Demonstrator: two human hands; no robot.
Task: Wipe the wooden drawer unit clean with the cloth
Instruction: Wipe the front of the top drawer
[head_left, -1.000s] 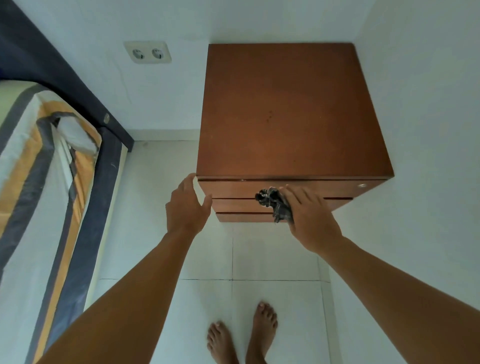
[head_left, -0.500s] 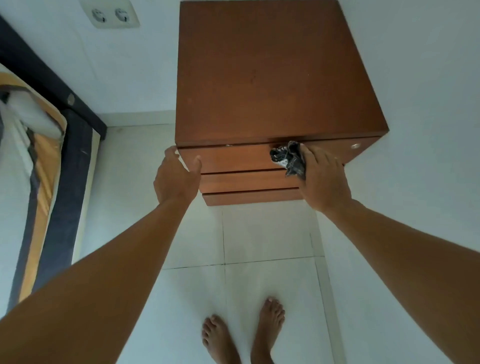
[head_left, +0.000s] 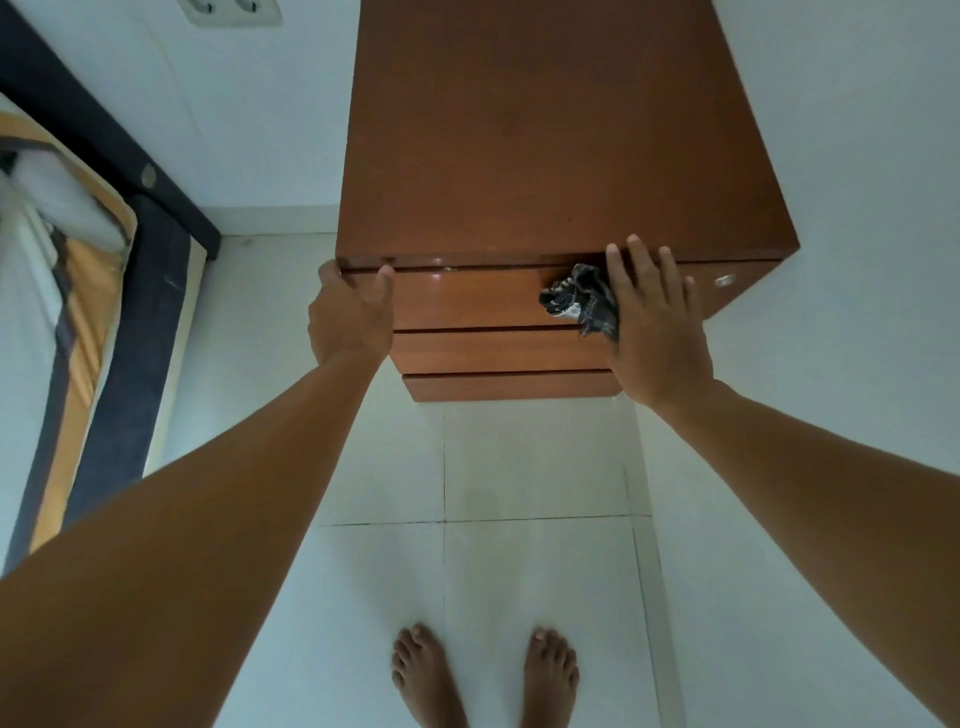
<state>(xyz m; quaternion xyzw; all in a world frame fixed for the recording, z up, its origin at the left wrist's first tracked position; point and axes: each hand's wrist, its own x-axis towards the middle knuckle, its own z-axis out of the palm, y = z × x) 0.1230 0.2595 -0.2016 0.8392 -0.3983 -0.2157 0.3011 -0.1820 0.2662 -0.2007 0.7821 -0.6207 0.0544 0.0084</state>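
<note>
A brown wooden drawer unit (head_left: 545, 140) stands in the corner, seen from above, with three drawer fronts facing me. My right hand (head_left: 657, 322) presses a crumpled dark patterned cloth (head_left: 582, 301) flat against the right part of the top drawer front, fingertips reaching the top edge. My left hand (head_left: 350, 317) grips the unit's front left corner at the top drawer, thumb on the front.
A bed with a striped mattress (head_left: 67, 322) and dark frame runs along the left. A wall socket (head_left: 228, 10) sits on the back wall. A white wall closes the right side. My bare feet (head_left: 483, 675) stand on the white tiled floor.
My right hand has slid the cloth from the middle of the drawer fronts up and right onto the top drawer. My left hand has closed onto the left corner.
</note>
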